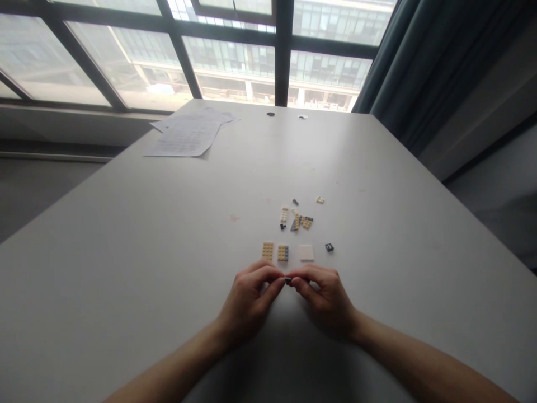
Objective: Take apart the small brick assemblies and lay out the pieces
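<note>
Between the fingertips of my left hand and my right hand is a small dark toy brick, pinched from both sides just above the table. Its exact shape is mostly covered by my fingers. Just beyond my left hand lies a tan studded plate. Beside that sits a tan and grey studded piece. A smooth pale square tile lies beyond my right hand, and a black piece with a light top is off to its right.
Farther back is a loose cluster of tan and grey bricks, with a white studded plate and a small black piece beside it. Papers lie at the far left of the white table. Windows and a dark curtain stand behind.
</note>
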The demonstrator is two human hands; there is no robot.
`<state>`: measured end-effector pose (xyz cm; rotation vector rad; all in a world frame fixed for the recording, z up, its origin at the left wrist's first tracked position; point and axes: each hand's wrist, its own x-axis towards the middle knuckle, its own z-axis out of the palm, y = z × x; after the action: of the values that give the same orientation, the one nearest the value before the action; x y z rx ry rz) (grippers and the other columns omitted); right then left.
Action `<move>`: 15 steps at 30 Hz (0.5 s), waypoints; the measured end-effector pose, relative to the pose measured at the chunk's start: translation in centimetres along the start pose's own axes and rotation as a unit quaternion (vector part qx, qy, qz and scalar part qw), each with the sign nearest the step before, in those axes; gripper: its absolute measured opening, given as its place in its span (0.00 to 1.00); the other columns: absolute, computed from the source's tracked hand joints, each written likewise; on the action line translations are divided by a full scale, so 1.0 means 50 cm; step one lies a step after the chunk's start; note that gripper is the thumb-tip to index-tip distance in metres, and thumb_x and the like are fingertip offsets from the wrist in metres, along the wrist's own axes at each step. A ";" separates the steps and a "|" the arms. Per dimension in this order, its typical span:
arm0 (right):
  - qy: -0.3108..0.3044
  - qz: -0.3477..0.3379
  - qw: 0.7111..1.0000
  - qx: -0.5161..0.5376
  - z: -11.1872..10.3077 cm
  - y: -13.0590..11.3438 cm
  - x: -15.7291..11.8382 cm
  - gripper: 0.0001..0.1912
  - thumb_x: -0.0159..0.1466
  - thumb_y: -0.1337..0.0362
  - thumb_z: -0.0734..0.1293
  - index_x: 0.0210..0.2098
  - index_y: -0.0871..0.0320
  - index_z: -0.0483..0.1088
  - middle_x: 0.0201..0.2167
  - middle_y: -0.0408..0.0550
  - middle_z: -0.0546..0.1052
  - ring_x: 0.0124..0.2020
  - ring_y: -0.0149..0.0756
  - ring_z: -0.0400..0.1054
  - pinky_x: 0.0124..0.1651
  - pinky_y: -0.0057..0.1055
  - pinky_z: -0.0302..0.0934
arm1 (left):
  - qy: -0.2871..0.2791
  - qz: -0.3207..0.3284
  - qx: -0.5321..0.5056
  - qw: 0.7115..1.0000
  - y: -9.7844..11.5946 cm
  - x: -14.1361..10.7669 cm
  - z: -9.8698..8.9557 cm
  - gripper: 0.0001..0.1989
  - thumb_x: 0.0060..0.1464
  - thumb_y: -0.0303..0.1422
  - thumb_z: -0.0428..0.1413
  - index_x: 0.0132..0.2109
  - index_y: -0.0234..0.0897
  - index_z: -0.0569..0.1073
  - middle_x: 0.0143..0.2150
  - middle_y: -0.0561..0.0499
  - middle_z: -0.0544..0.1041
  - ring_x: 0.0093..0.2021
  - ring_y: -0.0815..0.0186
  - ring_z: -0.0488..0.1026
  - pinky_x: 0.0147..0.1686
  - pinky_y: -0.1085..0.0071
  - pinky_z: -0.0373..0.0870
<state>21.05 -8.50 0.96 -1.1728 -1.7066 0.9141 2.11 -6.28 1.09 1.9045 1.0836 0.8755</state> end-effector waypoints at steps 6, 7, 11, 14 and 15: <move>-0.003 0.016 0.999 -0.052 0.001 0.000 0.001 0.07 0.65 0.64 0.66 0.33 0.57 0.76 0.29 0.45 0.79 0.30 0.34 0.71 0.37 0.29 0.63 | 0.029 0.099 0.086 0.991 -0.007 0.001 -0.002 0.05 0.60 0.30 0.54 0.38 0.38 0.76 0.35 0.50 0.75 0.36 0.67 0.72 0.39 0.70 0.70; -0.010 0.013 0.998 -0.065 0.001 0.001 0.001 0.07 0.65 0.64 0.66 0.33 0.57 0.75 0.28 0.45 0.78 0.30 0.34 0.71 0.37 0.30 0.63 | 0.031 0.117 0.102 0.987 -0.008 0.002 -0.003 0.05 0.60 0.29 0.54 0.38 0.38 0.76 0.34 0.50 0.75 0.36 0.67 0.72 0.39 0.70 0.70; -0.028 -0.020 0.993 -0.115 0.004 0.010 -0.003 0.05 0.65 0.65 0.65 0.34 0.56 0.74 0.30 0.45 0.78 0.32 0.35 0.71 0.40 0.31 0.63 | 0.033 0.167 0.163 0.972 -0.014 0.003 -0.008 0.05 0.59 0.28 0.54 0.38 0.39 0.76 0.32 0.50 0.75 0.34 0.66 0.70 0.37 0.69 0.69; -0.040 -0.047 0.985 -0.161 0.006 0.014 -0.006 0.06 0.66 0.66 0.64 0.36 0.56 0.73 0.31 0.46 0.77 0.34 0.36 0.70 0.40 0.32 0.62 | 0.013 0.180 0.197 0.964 -0.018 0.002 -0.012 0.05 0.60 0.28 0.54 0.38 0.39 0.75 0.32 0.49 0.75 0.34 0.65 0.69 0.38 0.67 0.67; -0.045 -0.054 0.981 -0.179 0.006 0.015 -0.007 0.06 0.66 0.67 0.63 0.36 0.56 0.73 0.32 0.47 0.77 0.34 0.36 0.70 0.41 0.32 0.62 | 0.004 0.181 0.205 0.962 -0.019 0.002 -0.012 0.05 0.60 0.28 0.54 0.38 0.39 0.75 0.33 0.49 0.75 0.35 0.64 0.68 0.38 0.67 0.67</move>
<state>21.08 -8.62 0.08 -1.2680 -2.0478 0.6153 1.29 -5.70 0.59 2.5040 0.9924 0.9040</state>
